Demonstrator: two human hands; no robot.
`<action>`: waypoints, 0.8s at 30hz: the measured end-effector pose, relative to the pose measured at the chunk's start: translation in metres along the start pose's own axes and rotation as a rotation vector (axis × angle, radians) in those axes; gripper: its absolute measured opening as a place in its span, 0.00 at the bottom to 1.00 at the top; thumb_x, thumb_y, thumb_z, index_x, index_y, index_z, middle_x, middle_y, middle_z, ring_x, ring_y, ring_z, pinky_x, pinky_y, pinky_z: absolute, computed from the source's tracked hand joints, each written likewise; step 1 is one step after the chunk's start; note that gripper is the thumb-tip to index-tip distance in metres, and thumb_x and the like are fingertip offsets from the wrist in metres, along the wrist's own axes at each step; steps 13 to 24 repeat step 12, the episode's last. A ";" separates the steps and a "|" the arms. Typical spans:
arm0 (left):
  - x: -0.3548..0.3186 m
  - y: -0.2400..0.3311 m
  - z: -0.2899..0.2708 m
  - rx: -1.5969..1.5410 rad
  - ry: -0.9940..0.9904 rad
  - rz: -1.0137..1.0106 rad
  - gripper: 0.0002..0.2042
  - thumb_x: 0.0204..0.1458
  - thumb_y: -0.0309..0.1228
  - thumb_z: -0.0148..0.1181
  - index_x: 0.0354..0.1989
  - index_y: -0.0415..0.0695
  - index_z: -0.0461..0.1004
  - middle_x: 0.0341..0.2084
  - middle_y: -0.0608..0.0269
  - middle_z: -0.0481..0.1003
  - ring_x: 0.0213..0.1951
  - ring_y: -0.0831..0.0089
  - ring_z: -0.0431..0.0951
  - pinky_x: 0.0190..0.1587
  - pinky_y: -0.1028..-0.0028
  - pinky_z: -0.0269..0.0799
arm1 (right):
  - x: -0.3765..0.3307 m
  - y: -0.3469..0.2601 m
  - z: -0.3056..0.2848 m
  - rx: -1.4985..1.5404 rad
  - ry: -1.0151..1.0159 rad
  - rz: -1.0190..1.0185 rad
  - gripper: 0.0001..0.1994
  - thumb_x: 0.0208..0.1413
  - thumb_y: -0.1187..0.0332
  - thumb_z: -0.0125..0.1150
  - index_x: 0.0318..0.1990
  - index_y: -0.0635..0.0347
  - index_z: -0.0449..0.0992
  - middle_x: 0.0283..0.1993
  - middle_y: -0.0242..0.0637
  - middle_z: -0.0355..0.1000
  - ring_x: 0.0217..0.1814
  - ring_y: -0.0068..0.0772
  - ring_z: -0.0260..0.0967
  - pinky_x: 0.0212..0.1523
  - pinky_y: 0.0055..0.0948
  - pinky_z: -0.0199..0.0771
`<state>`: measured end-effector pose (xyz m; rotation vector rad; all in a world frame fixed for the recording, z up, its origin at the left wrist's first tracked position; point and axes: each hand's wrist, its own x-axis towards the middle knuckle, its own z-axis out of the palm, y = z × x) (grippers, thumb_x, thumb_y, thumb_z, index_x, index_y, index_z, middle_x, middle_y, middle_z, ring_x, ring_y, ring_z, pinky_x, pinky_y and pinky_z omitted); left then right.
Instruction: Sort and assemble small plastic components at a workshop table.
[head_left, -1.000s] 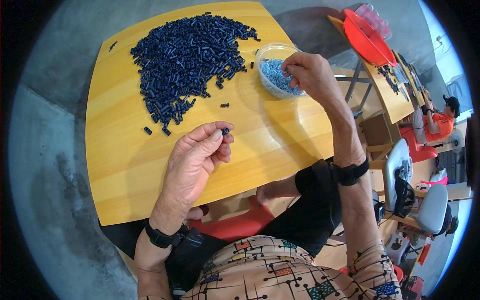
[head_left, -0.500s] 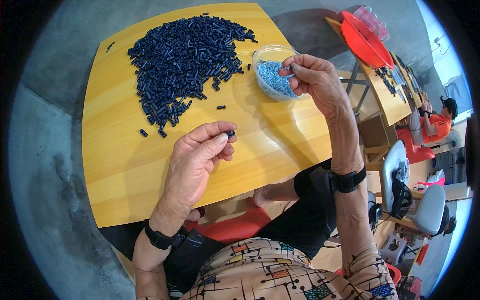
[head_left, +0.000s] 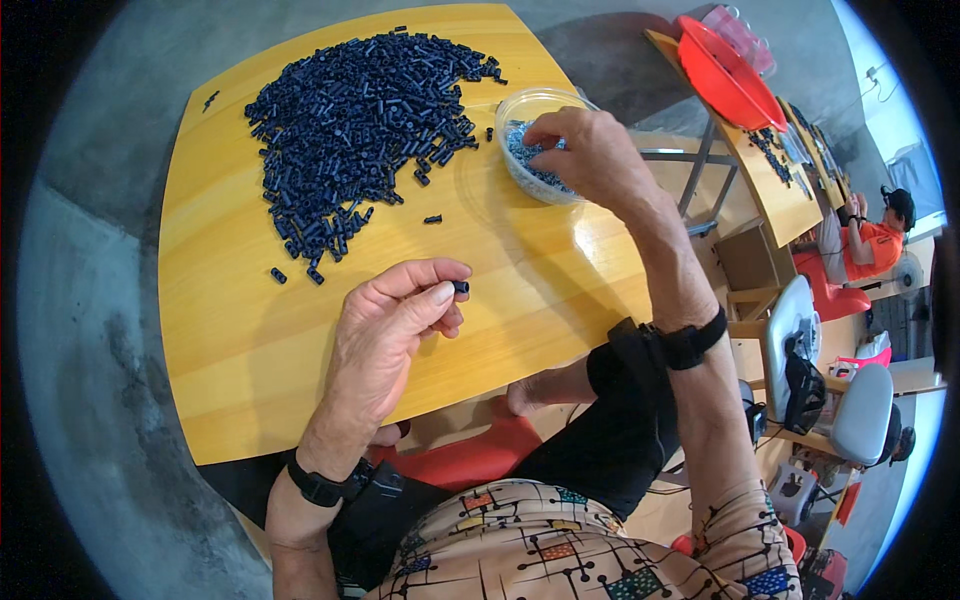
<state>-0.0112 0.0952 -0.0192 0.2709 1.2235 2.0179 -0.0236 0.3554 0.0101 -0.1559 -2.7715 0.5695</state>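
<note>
My left hand is closed over the near part of the table, with a small dark tubular plastic piece pinched between thumb and forefinger. At the right, my right hand reaches over the rim of a round clear plastic tub, its thumb and forefinger apart. Small shiny blue-silver pieces lie in the tub; they are too small to name, and the hand hides many of them. A large heap of dark plastic pieces spreads over the far left of the table.
One loose dark piece lies between my left hand and the heap; another is beside the tub. The yellow wooden table ends just before my lap. Off to the right are a red basin on another table and a seated person.
My right hand has moved left and down to the tub, and its pinched fingers have parted. The left hand has shifted little and still pinches its dark piece.
</note>
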 end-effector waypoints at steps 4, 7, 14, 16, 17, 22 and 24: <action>-0.001 0.001 0.000 0.010 -0.016 -0.014 0.09 0.51 0.26 0.54 0.40 0.36 0.73 0.28 0.64 0.73 0.28 0.82 0.70 0.34 0.81 0.67 | 0.007 -0.001 0.002 -0.105 -0.031 -0.059 0.09 0.38 0.71 0.62 0.30 0.61 0.77 0.26 0.41 0.74 0.27 0.33 0.73 0.30 0.29 0.71; -0.001 0.001 0.000 0.007 -0.012 -0.013 0.09 0.51 0.26 0.54 0.40 0.36 0.73 0.28 0.65 0.73 0.28 0.82 0.69 0.34 0.81 0.67 | 0.004 0.001 0.001 -0.088 -0.027 -0.055 0.08 0.38 0.71 0.62 0.30 0.61 0.77 0.24 0.40 0.74 0.23 0.32 0.72 0.27 0.28 0.71; -0.001 0.000 -0.002 -0.024 -0.024 0.004 0.10 0.52 0.28 0.54 0.40 0.37 0.74 0.29 0.64 0.73 0.29 0.82 0.70 0.35 0.81 0.67 | 0.001 0.000 -0.011 0.283 -0.046 0.194 0.08 0.44 0.69 0.61 0.33 0.59 0.79 0.24 0.36 0.75 0.22 0.30 0.71 0.24 0.25 0.71; -0.001 0.000 -0.002 -0.024 -0.024 0.004 0.10 0.52 0.28 0.54 0.40 0.37 0.74 0.29 0.64 0.73 0.29 0.82 0.70 0.35 0.81 0.67 | 0.001 0.000 -0.011 0.283 -0.046 0.194 0.08 0.44 0.69 0.61 0.33 0.59 0.79 0.24 0.36 0.75 0.22 0.30 0.71 0.24 0.25 0.71; -0.001 0.000 -0.002 -0.024 -0.024 0.004 0.10 0.52 0.28 0.54 0.40 0.37 0.74 0.29 0.64 0.73 0.29 0.82 0.70 0.35 0.81 0.67 | 0.001 0.000 -0.011 0.283 -0.046 0.194 0.08 0.44 0.69 0.61 0.33 0.59 0.79 0.24 0.36 0.75 0.22 0.30 0.71 0.24 0.25 0.71; -0.001 0.000 -0.002 -0.024 -0.024 0.004 0.10 0.52 0.28 0.54 0.40 0.37 0.74 0.29 0.64 0.73 0.29 0.82 0.70 0.35 0.81 0.67 | 0.001 0.000 -0.011 0.283 -0.046 0.194 0.08 0.44 0.69 0.61 0.33 0.59 0.79 0.24 0.36 0.75 0.22 0.30 0.71 0.24 0.25 0.71; -0.001 0.000 -0.002 -0.024 -0.024 0.004 0.10 0.52 0.28 0.54 0.40 0.37 0.74 0.29 0.64 0.73 0.29 0.82 0.70 0.35 0.81 0.67 | 0.001 0.000 -0.011 0.283 -0.046 0.194 0.08 0.44 0.69 0.61 0.33 0.59 0.79 0.24 0.36 0.75 0.22 0.30 0.71 0.24 0.25 0.71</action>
